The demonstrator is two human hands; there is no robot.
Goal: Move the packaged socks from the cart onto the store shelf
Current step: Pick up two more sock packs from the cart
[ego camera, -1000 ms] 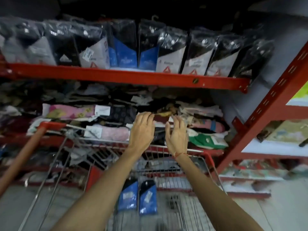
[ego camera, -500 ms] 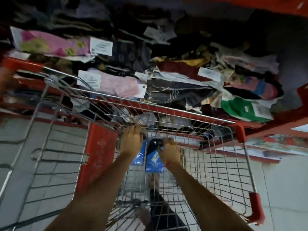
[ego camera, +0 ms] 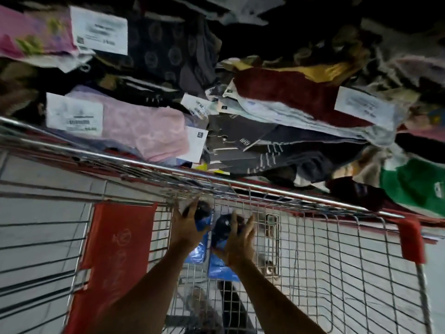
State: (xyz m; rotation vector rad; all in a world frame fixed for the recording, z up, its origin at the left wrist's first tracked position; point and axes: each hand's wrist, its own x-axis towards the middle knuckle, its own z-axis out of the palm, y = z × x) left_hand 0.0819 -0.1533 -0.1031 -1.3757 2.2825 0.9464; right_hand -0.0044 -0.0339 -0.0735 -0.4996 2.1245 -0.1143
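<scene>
Two packs of dark socks with blue card lie side by side at the front of the wire cart (ego camera: 301, 249). My left hand (ego camera: 187, 227) wraps over the left sock pack (ego camera: 198, 251), fingers curled on its dark top. My right hand (ego camera: 239, 239) grips the right sock pack (ego camera: 220, 267) the same way. Both forearms reach down into the basket. Just beyond the cart's front rim is the store shelf (ego camera: 409, 214), heaped with loose socks and garments; only its red edge shows.
A red plastic panel (ego camera: 115, 251) hangs on the cart's left side, and a red corner cap (ego camera: 410, 239) sits at the right. Tagged pink cloth (ego camera: 144, 131) and a green item (ego camera: 414, 189) overhang the cart's rim. Grey floor tiles show through the wire.
My hands came down from the middle shelf into the cart and closed on the two blue packs. The view tilted down and moved closer to the cart's front.
</scene>
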